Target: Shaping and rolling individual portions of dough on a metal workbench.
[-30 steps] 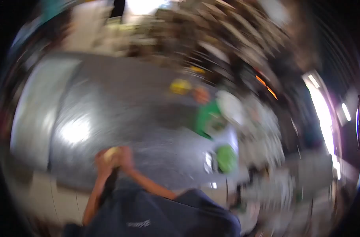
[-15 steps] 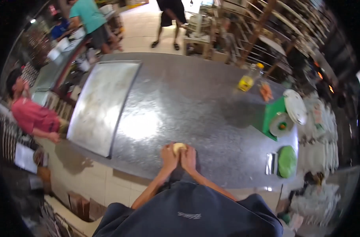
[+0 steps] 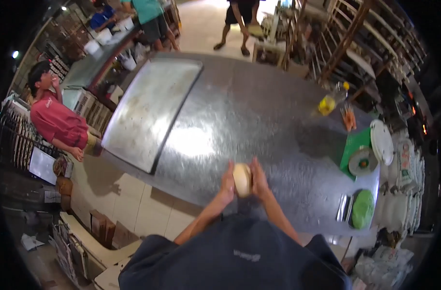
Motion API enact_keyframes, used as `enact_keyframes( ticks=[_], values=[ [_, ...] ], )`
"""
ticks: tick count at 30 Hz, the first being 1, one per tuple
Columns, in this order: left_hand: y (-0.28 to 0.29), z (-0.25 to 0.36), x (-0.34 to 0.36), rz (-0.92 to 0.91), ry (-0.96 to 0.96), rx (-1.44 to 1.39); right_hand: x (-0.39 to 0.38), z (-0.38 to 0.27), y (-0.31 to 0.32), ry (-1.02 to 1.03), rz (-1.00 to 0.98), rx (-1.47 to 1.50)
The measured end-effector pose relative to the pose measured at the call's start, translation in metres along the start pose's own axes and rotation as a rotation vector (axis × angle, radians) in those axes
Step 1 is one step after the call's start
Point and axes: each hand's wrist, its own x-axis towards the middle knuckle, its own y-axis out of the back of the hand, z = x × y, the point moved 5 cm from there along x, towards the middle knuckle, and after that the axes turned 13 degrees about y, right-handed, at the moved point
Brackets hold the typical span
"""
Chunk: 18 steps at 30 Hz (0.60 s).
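Cream-coloured, smooth, rounded dough-like lump (image 3: 241, 181) sits, in the head view, between the bare left hand (image 3: 227, 183) and bare right hand (image 3: 259, 180), over the near side of the grey metal table (image 3: 288, 137). Both hands flank it narrowly, fingers extended forward, neither wrapped around it; I cannot tell whether it touches the tabletop. Shaping seems underway; the next move likely calls for even palm pressure.
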Motion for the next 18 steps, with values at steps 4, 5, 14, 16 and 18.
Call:
enact_keyframes(
  ticks=[4,5,14,16,18],
  values=[
    [-0.010,0.017,-0.016,-0.008,-0.145,-0.115,-0.030,-0.022,0.008,0.048,0.350,-0.552],
    [-0.012,0.018,-0.019,-0.011,-0.159,-0.079,-0.036,-0.026,-0.001,0.088,0.336,-0.526],
    [-0.026,0.023,-0.048,0.140,-0.447,0.364,-0.045,-0.074,-0.048,0.042,0.295,-0.227],
    [-0.034,0.033,-0.064,0.220,-0.668,0.440,-0.047,-0.081,-0.048,-0.019,0.350,-0.202],
    [-0.044,0.037,-0.070,0.043,-0.609,0.317,-0.045,-0.087,-0.053,-0.032,0.286,-0.137]
  ],
)
